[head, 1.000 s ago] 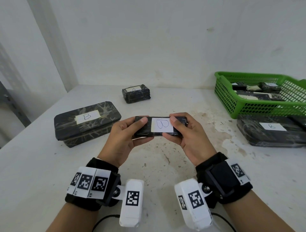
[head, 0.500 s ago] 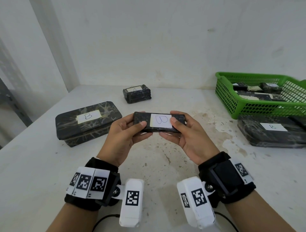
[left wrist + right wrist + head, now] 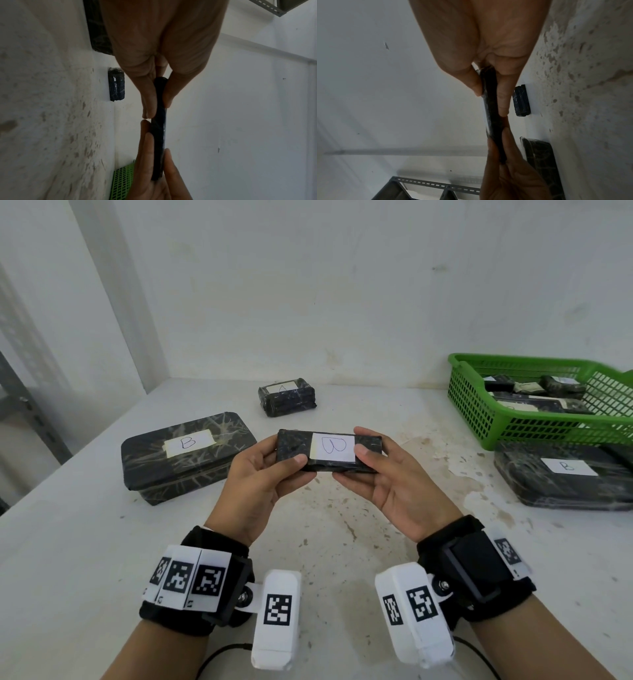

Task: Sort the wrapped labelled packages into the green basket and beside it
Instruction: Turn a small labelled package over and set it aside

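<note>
Both hands hold a flat black wrapped package [image 3: 329,451] above the middle of the table, its white label with a handwritten letter facing up. My left hand [image 3: 270,470] pinches its left end, thumb on top. My right hand [image 3: 380,470] pinches its right end the same way. The wrist views show the package edge-on [image 3: 159,127] [image 3: 493,115] between thumbs and fingers. A green basket [image 3: 479,419] with several wrapped packages inside stands at the right. In front of the basket lies a big package labelled B [image 3: 561,477].
Another big package labelled B [image 3: 185,457] lies on the table's left side. A small wrapped package [image 3: 287,401] with a label sits near the back wall. The white table [image 3: 68,542] is stained. A grey metal rack [image 3: 419,188] stands off to the left.
Both hands have lifted the held package slightly up and away from me. Its label now faces the head camera more squarely.
</note>
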